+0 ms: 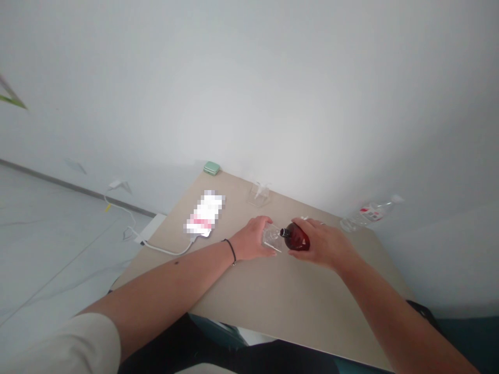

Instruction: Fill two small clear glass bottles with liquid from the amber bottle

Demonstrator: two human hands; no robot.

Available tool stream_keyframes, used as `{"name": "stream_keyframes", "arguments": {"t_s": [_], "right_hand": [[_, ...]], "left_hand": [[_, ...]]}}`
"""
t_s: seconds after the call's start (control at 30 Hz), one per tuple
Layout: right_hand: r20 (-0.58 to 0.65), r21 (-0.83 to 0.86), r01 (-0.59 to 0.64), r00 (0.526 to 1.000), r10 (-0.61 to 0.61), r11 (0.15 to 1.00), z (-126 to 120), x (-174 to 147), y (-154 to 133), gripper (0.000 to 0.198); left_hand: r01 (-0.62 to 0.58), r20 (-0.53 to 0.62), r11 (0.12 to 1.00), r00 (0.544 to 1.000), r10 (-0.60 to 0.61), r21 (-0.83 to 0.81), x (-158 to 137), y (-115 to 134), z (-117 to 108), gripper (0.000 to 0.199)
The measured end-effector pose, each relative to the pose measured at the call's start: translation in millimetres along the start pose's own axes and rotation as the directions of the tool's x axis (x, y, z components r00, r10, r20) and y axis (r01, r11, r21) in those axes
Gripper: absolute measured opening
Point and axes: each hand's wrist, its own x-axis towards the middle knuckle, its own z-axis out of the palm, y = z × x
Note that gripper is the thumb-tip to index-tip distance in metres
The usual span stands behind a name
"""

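Observation:
My left hand (255,239) is closed around a clear, square-sided container (272,238) near the middle of the table. In my right hand (322,241) is a dark red-brown bottle (299,237), gripped round its body. The bottle is tilted, with its uncapped-looking black-rimmed neck pointing left at the clear container's top. Whether neck and container touch, and whether any liquid passes between them, I cannot tell. Behind my left hand stands a small clear object (259,194) with a whitish top part; its exact kind is unclear.
A phone (206,214) with a lit, blurred screen lies on the beige table (265,306), a white cable (167,251) running from it off the left edge. A small green case (211,168) sits at the back left corner. At the right, by the wall, is a clear plastic bottle (370,213).

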Motion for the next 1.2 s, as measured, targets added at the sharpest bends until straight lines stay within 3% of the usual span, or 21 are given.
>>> {"name": "stream_keyframes", "arguments": {"t_s": [1.2], "right_hand": [[0.012,-0.003,0.019,1.0,-0.019,1.0,-7.0,-0.3,-2.7,0.068]], "left_hand": [[-0.006,-0.004,1.0,1.0,0.006,0.001,0.4,-0.8,0.7,0.082]]}}
